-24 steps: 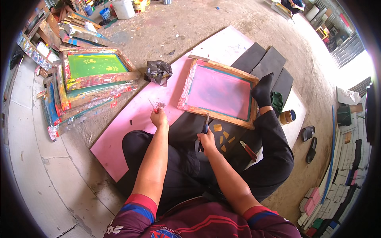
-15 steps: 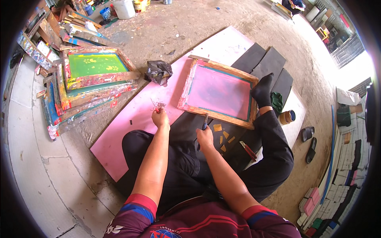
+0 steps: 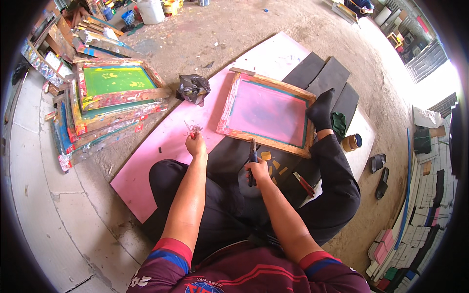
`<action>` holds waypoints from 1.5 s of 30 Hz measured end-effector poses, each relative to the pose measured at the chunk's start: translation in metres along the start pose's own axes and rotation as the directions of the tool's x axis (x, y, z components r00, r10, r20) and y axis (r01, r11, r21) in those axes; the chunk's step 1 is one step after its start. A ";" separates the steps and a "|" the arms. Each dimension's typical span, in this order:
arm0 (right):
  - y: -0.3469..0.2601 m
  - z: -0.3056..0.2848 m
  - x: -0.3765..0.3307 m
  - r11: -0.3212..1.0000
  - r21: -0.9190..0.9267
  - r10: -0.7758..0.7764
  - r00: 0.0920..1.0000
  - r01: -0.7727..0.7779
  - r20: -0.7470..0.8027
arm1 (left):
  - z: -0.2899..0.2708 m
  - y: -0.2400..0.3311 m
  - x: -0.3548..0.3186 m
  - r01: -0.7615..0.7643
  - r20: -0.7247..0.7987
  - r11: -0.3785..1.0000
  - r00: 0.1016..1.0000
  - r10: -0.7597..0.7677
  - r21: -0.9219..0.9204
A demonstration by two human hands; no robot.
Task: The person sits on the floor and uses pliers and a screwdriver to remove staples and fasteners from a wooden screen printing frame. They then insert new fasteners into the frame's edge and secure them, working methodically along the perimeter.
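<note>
In the centre of the frame, two bare hands are held out above a dark-clothed lap. By the left hand (image 3: 196,146), a slim red tool with a thin pointed end (image 3: 191,131) is gripped, fingers curled closed around it; a wispy, thread-like tangle is seen at its tip, too small to be identified. By the right hand (image 3: 258,170), a dark plier-like tool (image 3: 253,155) is held upright, fingers wrapped around its handles; whether its tips are parted cannot be told. Just above the right hand, right of centre, a rectangular wooden frame with pinkish mesh (image 3: 261,137) is laid flat, its right edge overlapped by a black-socked foot (image 3: 320,110). Small flat tan pieces (image 3: 266,156) are scattered beside the right hand, and a red-handled cutter (image 3: 305,185) is seen farther right.
</note>
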State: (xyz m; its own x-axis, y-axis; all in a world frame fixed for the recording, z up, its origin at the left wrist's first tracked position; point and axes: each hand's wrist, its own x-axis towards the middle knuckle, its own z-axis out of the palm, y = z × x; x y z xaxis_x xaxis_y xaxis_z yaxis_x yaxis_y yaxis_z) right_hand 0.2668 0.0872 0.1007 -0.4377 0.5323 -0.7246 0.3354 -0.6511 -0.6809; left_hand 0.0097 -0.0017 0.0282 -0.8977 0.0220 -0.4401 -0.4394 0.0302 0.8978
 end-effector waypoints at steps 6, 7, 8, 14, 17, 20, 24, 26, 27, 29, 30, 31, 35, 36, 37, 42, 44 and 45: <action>-0.006 -0.009 -0.008 0.998 0.067 0.004 0.983 -0.017 0.183 | 0.000 0.015 -0.019 0.044 0.067 0.999 0.997 -0.044 -0.006; -0.004 -0.013 -0.009 1.000 0.020 0.003 0.980 -0.008 0.197 | 0.004 0.021 -0.031 0.075 0.118 0.997 0.990 -0.075 0.003; -0.003 -0.016 -0.009 1.000 -0.026 0.004 0.977 0.002 0.211 | 0.008 0.026 -0.043 0.106 0.168 0.994 0.980 -0.106 0.013; -0.019 0.016 -0.031 0.998 -0.032 0.058 0.932 -0.050 0.357 | 0.008 0.031 -0.075 0.024 0.671 0.979 0.725 -0.157 0.204; -0.026 0.022 -0.033 0.998 -0.053 0.061 0.919 -0.043 0.390 | 0.009 0.024 -0.077 -0.051 0.669 0.971 0.734 -0.121 0.232; -0.025 0.019 -0.030 0.997 -0.070 0.066 0.921 -0.042 0.384 | 0.013 0.023 -0.079 -0.047 0.670 0.977 0.735 -0.106 0.207; -0.024 0.016 -0.028 0.996 -0.084 0.037 0.959 -0.013 0.282 | 0.014 0.017 -0.069 -0.011 0.603 0.993 0.795 -0.063 0.118; -0.019 0.012 -0.017 0.993 -0.114 -0.009 0.982 0.031 0.189 | 0.014 0.016 -0.056 -0.018 0.463 0.997 0.886 -0.019 0.075; -0.017 0.012 -0.015 0.992 -0.119 -0.021 0.988 0.039 0.151 | 0.011 0.013 -0.047 -0.027 0.367 0.998 0.930 0.004 0.057; -0.016 0.010 -0.010 0.990 -0.132 -0.048 0.997 0.057 0.067 | 0.005 0.013 -0.033 0.032 0.192 0.998 0.981 -0.022 -0.051; -0.016 0.006 -0.005 0.989 -0.136 -0.051 0.998 0.057 0.045 | 0.005 0.017 -0.031 0.060 0.130 0.996 0.990 -0.050 -0.071; -0.014 0.004 0.000 0.988 -0.140 -0.059 0.998 0.062 0.028 | 0.008 0.019 -0.031 0.092 0.108 0.992 0.991 -0.083 -0.083; -0.011 0.004 0.008 0.986 -0.145 -0.081 0.997 0.079 -0.005 | 0.009 0.023 -0.030 0.149 0.073 0.985 0.987 -0.143 -0.089; -0.012 0.006 0.008 0.987 -0.142 -0.072 0.997 0.070 -0.013 | 0.009 0.023 -0.030 0.143 0.090 0.986 0.987 -0.135 -0.083; -0.012 0.009 0.008 0.988 -0.139 -0.064 0.998 0.060 -0.020 | 0.008 0.022 -0.031 0.136 0.106 0.988 0.986 -0.128 -0.076; -0.015 0.018 0.013 0.992 -0.110 -0.065 0.997 0.059 -0.051 | 0.010 0.027 -0.037 0.138 0.117 0.988 0.985 -0.130 -0.067; -0.017 0.027 0.016 0.991 -0.130 -0.056 0.994 0.044 -0.093 | 0.010 0.029 -0.037 0.135 0.123 0.988 0.984 -0.125 -0.073; -0.019 0.033 0.017 0.988 -0.149 -0.052 0.991 0.033 -0.123 | 0.010 0.029 -0.038 0.137 0.130 0.987 0.984 -0.126 -0.080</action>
State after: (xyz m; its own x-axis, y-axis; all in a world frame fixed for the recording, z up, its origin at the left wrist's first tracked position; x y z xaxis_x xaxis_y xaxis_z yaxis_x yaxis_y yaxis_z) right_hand 0.2257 0.0906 0.1047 -0.3489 0.6277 -0.6959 0.4415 -0.5449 -0.7128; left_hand 0.0312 0.0079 0.0704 -0.8234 0.1475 -0.5480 -0.5592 -0.0469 0.8277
